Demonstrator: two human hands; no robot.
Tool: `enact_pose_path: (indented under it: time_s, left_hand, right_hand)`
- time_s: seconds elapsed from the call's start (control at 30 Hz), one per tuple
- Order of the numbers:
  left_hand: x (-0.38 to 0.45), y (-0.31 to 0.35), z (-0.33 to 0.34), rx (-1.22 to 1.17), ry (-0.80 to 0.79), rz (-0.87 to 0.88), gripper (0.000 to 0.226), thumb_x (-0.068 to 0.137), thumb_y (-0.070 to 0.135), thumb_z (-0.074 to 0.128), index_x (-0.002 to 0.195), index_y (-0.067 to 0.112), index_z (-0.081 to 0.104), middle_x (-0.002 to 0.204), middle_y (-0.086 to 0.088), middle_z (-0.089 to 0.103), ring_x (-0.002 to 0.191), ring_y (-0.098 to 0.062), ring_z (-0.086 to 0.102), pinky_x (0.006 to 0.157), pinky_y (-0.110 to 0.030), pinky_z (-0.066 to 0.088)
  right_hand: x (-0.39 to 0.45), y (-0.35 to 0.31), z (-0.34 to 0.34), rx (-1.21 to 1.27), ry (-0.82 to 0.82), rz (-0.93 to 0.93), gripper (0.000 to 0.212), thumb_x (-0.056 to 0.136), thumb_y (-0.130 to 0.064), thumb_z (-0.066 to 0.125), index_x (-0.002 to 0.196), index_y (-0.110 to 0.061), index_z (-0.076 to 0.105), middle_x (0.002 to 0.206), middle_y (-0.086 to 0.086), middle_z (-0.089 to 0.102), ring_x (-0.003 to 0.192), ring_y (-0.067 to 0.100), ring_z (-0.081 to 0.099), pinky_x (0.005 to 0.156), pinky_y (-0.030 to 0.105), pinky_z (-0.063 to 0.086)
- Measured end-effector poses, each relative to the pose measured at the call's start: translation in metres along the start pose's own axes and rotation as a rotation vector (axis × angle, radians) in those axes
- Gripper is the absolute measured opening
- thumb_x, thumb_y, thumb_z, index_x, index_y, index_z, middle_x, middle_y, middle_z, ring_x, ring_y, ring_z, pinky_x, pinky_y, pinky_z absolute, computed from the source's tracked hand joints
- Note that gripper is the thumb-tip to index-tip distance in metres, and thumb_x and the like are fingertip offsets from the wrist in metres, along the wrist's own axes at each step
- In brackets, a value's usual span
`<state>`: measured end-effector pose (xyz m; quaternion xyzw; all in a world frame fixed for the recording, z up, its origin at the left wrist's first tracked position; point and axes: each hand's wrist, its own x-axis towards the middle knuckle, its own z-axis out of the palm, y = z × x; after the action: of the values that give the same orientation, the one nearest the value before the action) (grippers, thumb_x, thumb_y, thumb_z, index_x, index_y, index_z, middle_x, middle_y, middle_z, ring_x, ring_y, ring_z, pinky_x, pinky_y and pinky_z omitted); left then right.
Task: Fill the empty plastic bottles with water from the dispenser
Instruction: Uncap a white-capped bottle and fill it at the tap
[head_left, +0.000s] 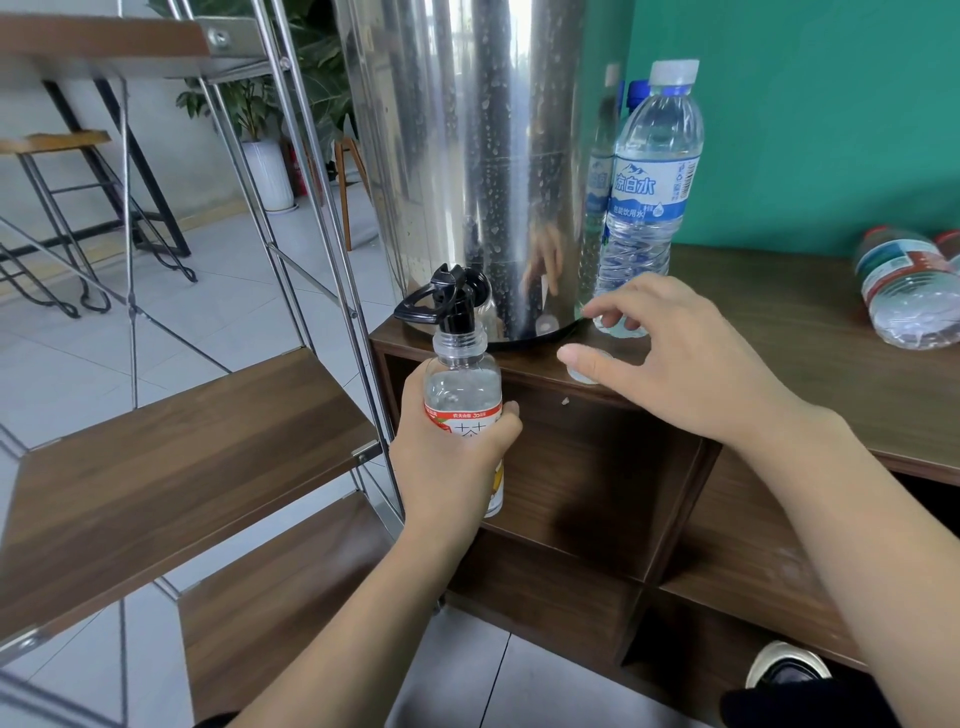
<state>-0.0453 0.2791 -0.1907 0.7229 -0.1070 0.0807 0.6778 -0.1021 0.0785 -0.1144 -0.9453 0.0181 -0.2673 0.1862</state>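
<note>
The left hand (457, 457) grips a small clear bottle (464, 395) around its labelled middle, fingers and thumb curled round it, and holds it upright with its open neck directly beneath the black tap (451, 301) of the steel dispenser (483, 156). The neck sits just under the spout, so bottle and nozzle share 1 vertical line — the relation the fill depends on. Whether water is running cannot be told; the bottle's upper part looks clear and I see no stream.

The right hand (670, 358) hovers over the front edge of the wooden cabinet (779, 322), fingers loosely spread and holding nothing. Its thumb lies just over a small white cap (584, 371) resting on the cabinet top, probably the cap of the held bottle. The tap lever lies to the left of this hand and slightly farther from the person; since the left hand is occupied, the right is the free one to work the lever, and my guess is that it crosses leftward toward it.

Behind the right hand's fingers stands 1 capped, filled bottle (649, 171) with a blue label, beside the dispenser. At the far right another bottle (906, 286) lies on its side on the cabinet top — it looks empty, still to be filled.
</note>
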Motion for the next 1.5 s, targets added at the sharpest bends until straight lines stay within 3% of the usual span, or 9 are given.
enact_pose_path:
  time_s: [0.13,0.33,0.5,0.67,0.83,1.17,1.5]
  left_hand:
    - [-0.001,-0.001,0.000,-0.026,-0.011,0.004,0.070,0.068,0.035,0.088,0.131,0.036,0.057,0.110,0.016,0.071,0.102,-0.002,0.069,0.100,-0.043,0.057]
    - [0.000,0.000,0.002,-0.049,0.013,0.002,0.069,0.066,0.033,0.088,0.128,0.038,0.057,0.107,0.017,0.072,0.099,-0.001,0.070,0.097,-0.040,0.058]
    - [0.001,-0.004,0.000,-0.026,-0.003,-0.005,0.068,0.074,0.025,0.092,0.130,0.038,0.055,0.106,0.019,0.072,0.097,0.001,0.070,0.093,-0.032,0.057]
    - [0.003,-0.003,0.001,-0.013,0.009,0.003,0.066,0.073,0.024,0.092,0.127,0.038,0.058,0.105,0.017,0.074,0.095,0.002,0.070,0.087,-0.024,0.054]
    - [0.004,-0.005,0.000,-0.019,0.009,0.003,0.069,0.072,0.023,0.093,0.129,0.038,0.057,0.105,0.017,0.073,0.096,0.002,0.070,0.089,-0.028,0.057]
    - [0.005,-0.006,0.001,-0.021,0.003,-0.011,0.071,0.071,0.022,0.092,0.129,0.039,0.056,0.106,0.017,0.073,0.095,0.002,0.070,0.090,-0.031,0.059]
    - [0.004,-0.004,0.001,-0.021,0.010,-0.020,0.070,0.070,0.022,0.092,0.128,0.038,0.057,0.104,0.017,0.073,0.094,0.001,0.070,0.090,-0.036,0.060]
  right_hand:
    - [0.004,-0.020,-0.004,0.041,0.072,-0.100,0.058,0.084,-0.072,0.056,0.119,-0.028,0.068,0.101,-0.014,0.054,0.096,0.002,0.048,0.087,0.026,0.043]
    - [0.011,-0.050,-0.001,0.130,0.136,-0.243,0.049,0.088,-0.062,0.064,0.119,-0.024,0.068,0.105,-0.008,0.059,0.098,0.006,0.056,0.087,0.013,0.037]
    - [0.017,-0.072,0.006,0.244,0.167,-0.318,0.045,0.089,-0.052,0.071,0.121,-0.021,0.070,0.117,-0.006,0.062,0.104,0.000,0.055,0.090,0.016,0.040]
    - [0.024,-0.084,0.014,0.303,0.201,-0.358,0.034,0.089,-0.039,0.077,0.115,-0.018,0.075,0.117,-0.004,0.068,0.107,0.001,0.060,0.090,0.011,0.040]
    - [0.028,-0.091,0.012,0.295,0.205,-0.377,0.027,0.086,-0.040,0.078,0.104,-0.020,0.080,0.112,-0.005,0.071,0.104,0.002,0.065,0.095,0.021,0.049]
    - [0.029,-0.098,0.018,0.227,0.236,-0.384,0.028,0.087,-0.041,0.075,0.102,-0.018,0.081,0.112,-0.001,0.074,0.104,0.009,0.068,0.095,0.031,0.053]
    - [0.028,-0.099,0.017,0.221,0.244,-0.388,0.029,0.088,-0.043,0.073,0.101,-0.019,0.081,0.112,-0.002,0.074,0.104,0.008,0.069,0.095,0.033,0.055]
